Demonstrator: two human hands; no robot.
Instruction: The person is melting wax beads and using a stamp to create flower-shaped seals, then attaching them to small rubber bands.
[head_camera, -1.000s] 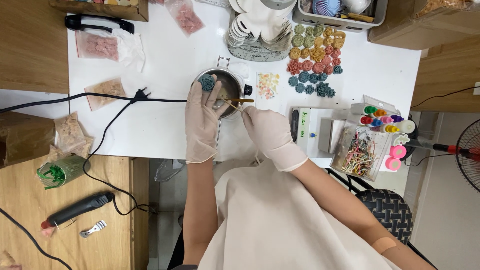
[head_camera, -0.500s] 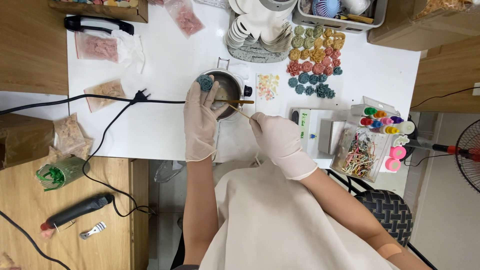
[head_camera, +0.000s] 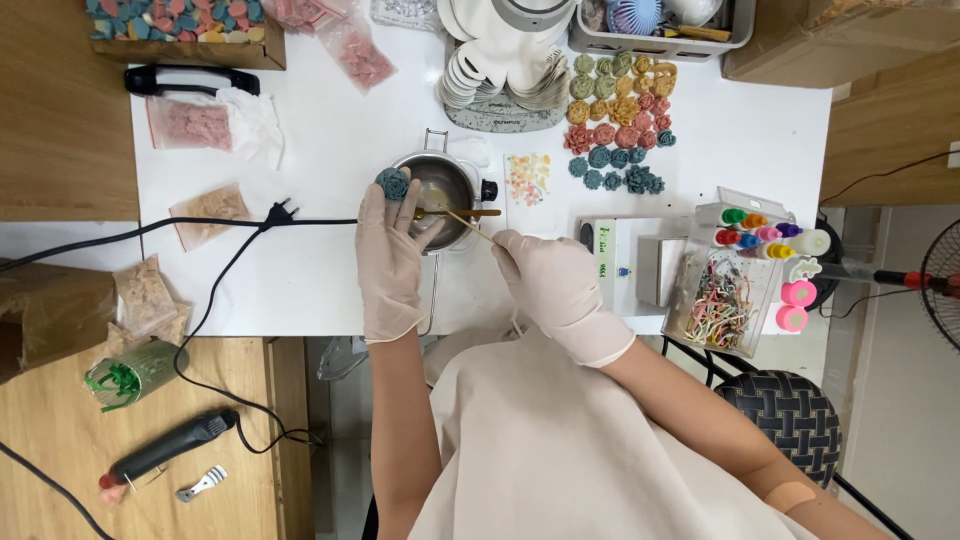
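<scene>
The left hand (head_camera: 388, 255), in a pale glove, holds a teal flower-shaped piece (head_camera: 392, 183) pinched at its fingertips, just at the left rim of a small metal pot (head_camera: 440, 190) that stands on the white table (head_camera: 320, 290). The remaining fingers of that hand curl loosely toward the pot's edge. The right hand (head_camera: 553, 283), also gloved, has its fingers pressed together around the near end of a thin wooden stick (head_camera: 465, 222), whose far end reaches into the pot, where a pale liquid seems to sit (the surface is small in the view, so what it is cannot be told for sure).

Judging by how things lie, a good share of the work is already done: a cluster of finished flower pieces (head_camera: 615, 125) in yellow, pink and teal is laid out in rows to the right of the pot, apart from it. The teal piece in hand looks to be at the pot-and-stick stage and has not joined those rows. Bags of coloured material (head_camera: 190, 123) lie at the left of the table, and a rack of small coloured bottles (head_camera: 760, 235) stands at the right, so more pieces may remain to be made.
</scene>
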